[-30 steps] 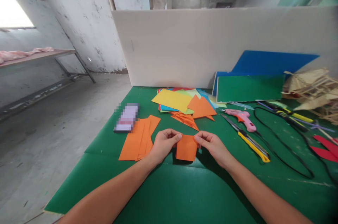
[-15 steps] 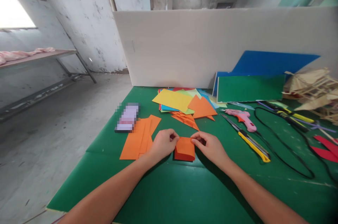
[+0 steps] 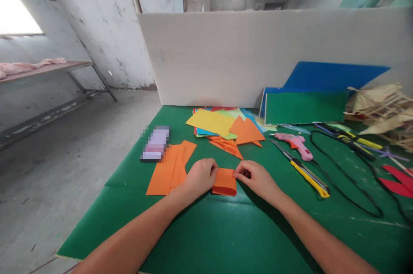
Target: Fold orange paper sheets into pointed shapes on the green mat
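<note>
A small piece of orange paper (image 3: 225, 180), bent over on itself, sits on the green table between my two hands. My left hand (image 3: 204, 176) pinches its upper left corner between thumb and fingers. At the upper right corner, my right hand (image 3: 253, 178) pinches the paper in the same way. The near edge of the paper curves in a rounded fold, with a darker gap showing inside. Left of my left hand lie flat and creased orange sheets (image 3: 161, 175). Folded orange triangles (image 3: 227, 147) rest just beyond my hands.
A pixelated phone-like object (image 3: 156, 143) lies at left. Coloured paper sheets (image 3: 209, 121) are stacked at the back. To the right are a pink glue gun (image 3: 300, 146) with a black cord and a yellow utility knife (image 3: 309, 178). A white board (image 3: 226, 59) stands behind the table.
The near edge of the orange paper looks rounder and its inner gap more visible. Both hands stay at its upper corners, almost unmoved.
</note>
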Demonstrator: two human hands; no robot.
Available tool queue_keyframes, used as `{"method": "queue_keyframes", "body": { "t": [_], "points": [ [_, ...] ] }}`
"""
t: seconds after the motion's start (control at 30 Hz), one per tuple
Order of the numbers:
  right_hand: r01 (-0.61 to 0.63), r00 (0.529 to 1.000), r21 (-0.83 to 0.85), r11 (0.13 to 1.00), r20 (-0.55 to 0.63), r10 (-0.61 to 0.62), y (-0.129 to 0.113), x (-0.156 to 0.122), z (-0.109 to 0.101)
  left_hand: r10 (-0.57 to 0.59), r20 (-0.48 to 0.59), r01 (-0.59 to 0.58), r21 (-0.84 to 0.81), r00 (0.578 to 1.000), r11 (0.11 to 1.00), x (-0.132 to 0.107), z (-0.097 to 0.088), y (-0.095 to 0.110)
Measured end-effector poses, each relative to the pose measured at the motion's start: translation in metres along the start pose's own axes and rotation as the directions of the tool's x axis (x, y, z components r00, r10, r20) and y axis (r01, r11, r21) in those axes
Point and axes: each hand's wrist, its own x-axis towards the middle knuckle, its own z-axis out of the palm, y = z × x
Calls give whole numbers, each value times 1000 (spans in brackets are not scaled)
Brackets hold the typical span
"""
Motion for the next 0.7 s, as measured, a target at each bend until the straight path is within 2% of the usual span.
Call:
{"method": "queue_keyframes", "body": {
  "t": [0.37, 0.6, 0.7],
  "points": [
    [120, 983, -37, 992, 142, -114, -2, -5, -7, 14, 23, -15, 24, 1000, 1000, 0, -1, 1],
    [18, 995, -28, 999, 94, -15, -3, -6, -3, 27, 37, -29, 50, 999, 998, 0, -1, 2],
    [42, 992, -43, 998, 118, -37, -5, -6, -4, 45, 34, -47, 72, 998, 996, 0, -1, 2]
  ]
}}
